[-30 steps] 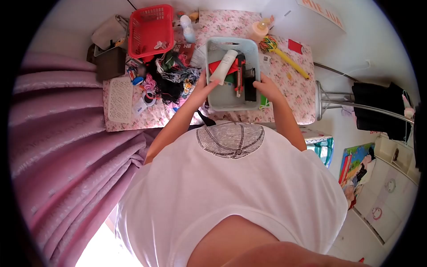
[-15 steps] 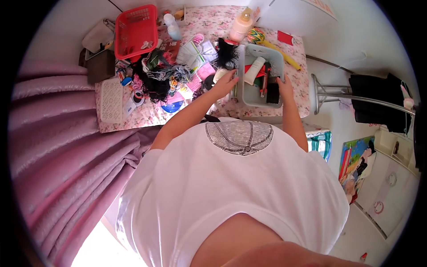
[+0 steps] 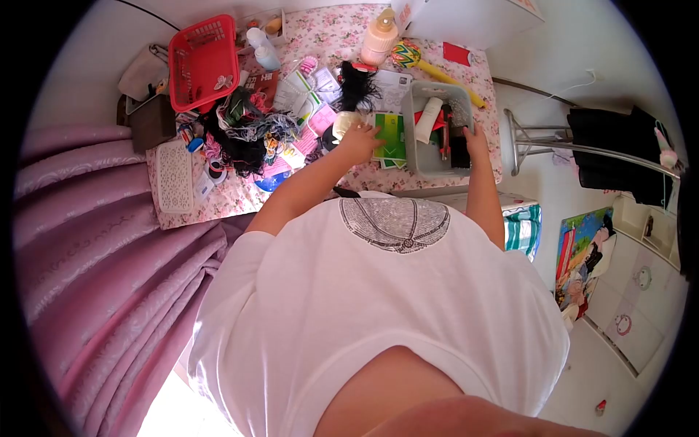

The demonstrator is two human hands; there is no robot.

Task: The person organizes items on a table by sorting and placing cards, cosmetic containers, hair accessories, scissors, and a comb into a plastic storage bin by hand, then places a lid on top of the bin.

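My left hand (image 3: 358,143) is open, its fingers spread beside a green booklet (image 3: 391,136) and close to a cream-coloured round item (image 3: 346,124). My right hand (image 3: 474,141) grips the right rim of a light grey bin (image 3: 421,162). Inside the bin are a white tube (image 3: 429,120), a red and black cutter (image 3: 445,132) and a black item (image 3: 460,151). A black hairy bundle (image 3: 357,87) lies beyond my left hand.
Tangled yarn (image 3: 251,135) is heaped on the floral table (image 3: 320,25). Around it are a red basket (image 3: 202,65), a white lattice tray (image 3: 175,178) and a white bottle (image 3: 263,49). At the back stand a pump bottle (image 3: 379,40) and a yellow stick (image 3: 451,81).
The bin has moved right, uncovering the green booklet and black bundle. My left hand has let go of the bin and moved away to its left. The camera view has shifted.
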